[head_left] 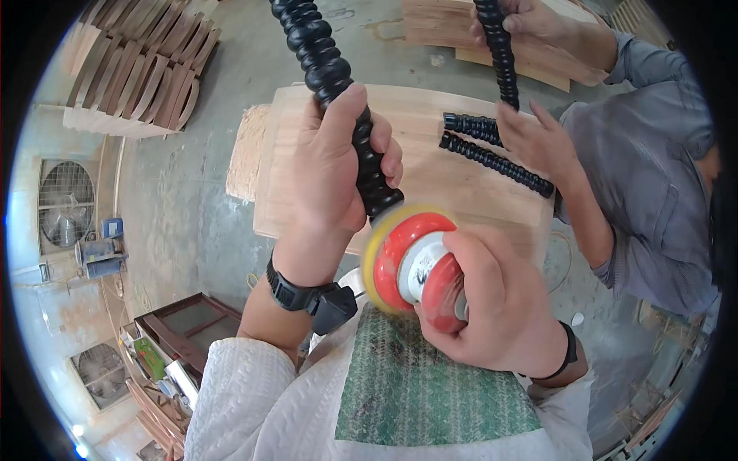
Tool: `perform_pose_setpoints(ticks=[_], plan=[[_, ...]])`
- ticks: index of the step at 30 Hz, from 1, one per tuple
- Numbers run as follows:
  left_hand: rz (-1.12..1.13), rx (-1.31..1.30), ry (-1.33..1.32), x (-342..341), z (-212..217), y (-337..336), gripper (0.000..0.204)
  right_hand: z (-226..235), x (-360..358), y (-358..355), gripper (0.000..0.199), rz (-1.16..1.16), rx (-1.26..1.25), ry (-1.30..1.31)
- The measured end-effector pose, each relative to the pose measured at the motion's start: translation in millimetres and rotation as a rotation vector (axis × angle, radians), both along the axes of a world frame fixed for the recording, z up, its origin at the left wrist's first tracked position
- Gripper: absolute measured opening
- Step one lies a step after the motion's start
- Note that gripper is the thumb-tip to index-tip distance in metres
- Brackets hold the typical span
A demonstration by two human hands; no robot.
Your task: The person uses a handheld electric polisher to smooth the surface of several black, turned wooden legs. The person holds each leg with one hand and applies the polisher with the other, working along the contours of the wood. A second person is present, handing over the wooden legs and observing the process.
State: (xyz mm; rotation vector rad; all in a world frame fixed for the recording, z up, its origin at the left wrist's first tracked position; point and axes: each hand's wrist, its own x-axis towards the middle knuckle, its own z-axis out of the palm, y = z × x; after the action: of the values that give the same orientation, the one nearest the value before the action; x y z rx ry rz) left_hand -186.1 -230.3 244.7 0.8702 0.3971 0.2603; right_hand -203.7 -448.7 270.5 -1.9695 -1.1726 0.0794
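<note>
My left hand (330, 165) is closed around a glossy black ribbed rod (314, 50) that slants up and away. In my right hand (503, 303) is a round palm sander (396, 257) with a red and silver body and a yellow pad. The pad's upper edge is at the rod's lower end; whether they touch is hard to tell. Two more black ribbed rods (492, 163) lie on a pale wooden board (415, 107) ahead of me. A green cloth (430, 392) covers my lap.
At the right a co-worker in a grey shirt (638, 154) holds another ribbed rod (498, 58) upright over the board. Curved wooden pieces (138, 77) are stacked at the far left. Wall fans (68, 203) and a dark wooden frame (188, 330) stand to the left.
</note>
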Motion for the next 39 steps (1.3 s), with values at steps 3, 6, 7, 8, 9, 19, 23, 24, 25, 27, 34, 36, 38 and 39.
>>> perform_pose_setpoints(ticks=[3,6,7,8,9,19,23,24,25,27,34,36,38,39], plan=[[0.034,-0.031,0.019,-1.4,-5.5,6.5,0.023,-1.6,4.6,3.9,0.08,-0.075,-0.083,-0.041],[0.063,0.013,0.029,-4.7,-5.9,7.3,0.023,-6.5,6.9,3.8,0.078,-0.1,-0.073,-0.029],[0.078,0.022,0.031,-4.6,-5.7,7.1,0.023,-4.8,5.9,5.3,0.077,-0.074,-0.078,-0.048],[0.092,0.031,0.033,-3.7,-4.7,7.1,0.023,-1.1,4.5,7.3,0.076,-0.048,-0.082,-0.067],[0.096,0.036,0.033,-1.7,-5.1,5.7,0.023,1.2,3.2,7.9,0.075,-0.031,-0.091,-0.088],[0.085,-0.064,0.05,-18.0,-1.8,17.4,0.02,-12.7,12.1,-11.8,0.068,-0.182,-0.213,0.149],[0.056,-0.069,0.04,-9.7,-2.0,14.6,0.019,-3.5,5.2,-7.2,0.069,-0.129,-0.107,0.161],[0.047,-0.072,0.034,-8.2,-3.4,12.9,0.019,-2.6,3.7,-4.9,0.069,-0.103,-0.111,0.126],[0.051,-0.052,0.039,-7.9,-5.0,11.1,0.019,-4.4,3.1,-2.4,0.069,-0.102,-0.103,0.138],[0.06,-0.007,0.041,-8.0,-6.4,10.2,0.018,-9.1,3.5,2.4,0.068,-0.097,-0.082,0.154],[0.065,-0.054,-0.004,-12.8,-7.3,21.0,0.018,-6.5,2.1,6.5,0.068,-0.062,-0.047,0.106],[0.048,-0.035,0.001,-13.9,-7.1,18.9,0.018,-9.4,3.1,8.5,0.069,-0.092,-0.068,0.098],[0.065,-0.043,-0.012,-14.9,-6.9,20.4,0.018,-7.3,3.7,7.0,0.067,-0.13,-0.129,0.105],[0.077,-0.052,-0.019,-15.6,-8.2,22.2,0.018,-5.9,3.7,8.2,0.067,-0.109,-0.113,0.097]])
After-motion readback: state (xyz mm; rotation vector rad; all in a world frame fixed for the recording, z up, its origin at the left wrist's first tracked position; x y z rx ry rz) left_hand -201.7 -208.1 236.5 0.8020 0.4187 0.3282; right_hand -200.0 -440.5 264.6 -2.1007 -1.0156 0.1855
